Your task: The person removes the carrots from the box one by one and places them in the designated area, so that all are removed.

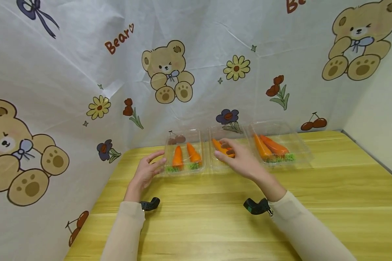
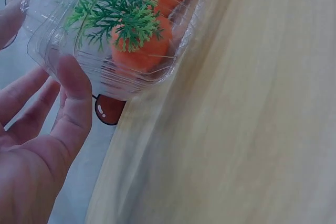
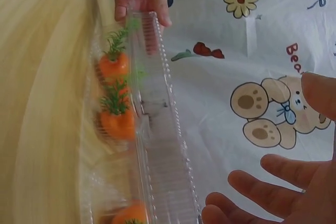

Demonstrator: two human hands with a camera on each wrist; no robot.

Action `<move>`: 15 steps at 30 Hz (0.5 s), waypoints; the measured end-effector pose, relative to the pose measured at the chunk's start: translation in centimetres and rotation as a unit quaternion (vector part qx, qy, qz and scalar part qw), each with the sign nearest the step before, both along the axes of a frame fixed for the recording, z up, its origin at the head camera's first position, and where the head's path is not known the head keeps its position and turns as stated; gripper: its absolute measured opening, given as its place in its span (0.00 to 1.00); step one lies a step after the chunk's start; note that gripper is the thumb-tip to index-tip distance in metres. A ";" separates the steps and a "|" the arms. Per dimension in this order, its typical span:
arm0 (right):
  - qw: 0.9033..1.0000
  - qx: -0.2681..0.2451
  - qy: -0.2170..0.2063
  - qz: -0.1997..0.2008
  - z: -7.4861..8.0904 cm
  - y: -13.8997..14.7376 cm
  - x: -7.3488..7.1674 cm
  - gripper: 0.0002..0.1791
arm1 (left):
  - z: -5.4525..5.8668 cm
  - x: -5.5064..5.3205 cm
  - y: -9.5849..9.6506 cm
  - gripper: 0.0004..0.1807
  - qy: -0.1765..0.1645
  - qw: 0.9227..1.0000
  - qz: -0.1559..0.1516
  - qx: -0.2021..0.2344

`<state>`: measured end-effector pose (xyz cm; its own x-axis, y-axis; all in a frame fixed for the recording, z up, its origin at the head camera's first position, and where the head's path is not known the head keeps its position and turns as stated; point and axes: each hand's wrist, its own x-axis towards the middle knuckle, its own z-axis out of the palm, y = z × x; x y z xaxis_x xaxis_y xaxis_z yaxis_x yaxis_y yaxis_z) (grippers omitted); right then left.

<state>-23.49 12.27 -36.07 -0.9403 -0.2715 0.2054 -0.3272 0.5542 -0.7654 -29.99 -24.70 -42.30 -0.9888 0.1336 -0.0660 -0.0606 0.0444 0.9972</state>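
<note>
A clear plastic box (image 1: 200, 139) with two carrots (image 1: 178, 156) and green tops stands at the left of a row of boxes. My left hand (image 1: 147, 168) is at its left end; in the left wrist view the thumb (image 2: 73, 80) touches the box's corner, fingers loosely spread. My right hand (image 1: 243, 159) reaches over the middle clear box (image 1: 210, 152), partly covering its orange carrots (image 1: 219, 145). In the right wrist view the right hand's fingers (image 3: 268, 190) are spread and hold nothing. The right-hand clear box (image 1: 298, 145) contains two longer carrots (image 1: 262, 148).
The boxes stand toward the back of a wooden table (image 1: 202, 217). Close behind them hangs a white cloth (image 1: 196, 21) printed with bears and flowers. A pale wall (image 1: 378, 119) borders the table on the right.
</note>
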 end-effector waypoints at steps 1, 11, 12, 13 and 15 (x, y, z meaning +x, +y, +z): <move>1.000 0.000 0.000 0.004 -0.1 -0.1 0.1 0.37 | 0.0 0.1 0.0 0.31 0.001 1.000 0.000 0.001; 1.000 -0.019 0.000 0.018 -0.7 -1.6 0.6 0.39 | -0.1 1.4 0.2 0.31 0.003 0.999 0.033 -0.008; 1.000 -0.021 0.000 0.019 -0.7 -1.8 0.7 0.38 | -0.1 1.5 0.3 0.32 0.003 0.999 0.037 -0.009; 1.000 -0.022 -0.002 0.019 -0.6 -2.0 0.8 0.38 | -0.1 1.7 0.4 0.32 0.002 0.999 0.042 -0.010; 0.999 -0.025 -0.007 0.021 -0.6 -2.4 1.0 0.37 | 0.0 2.1 0.5 0.33 -0.002 0.999 0.052 -0.008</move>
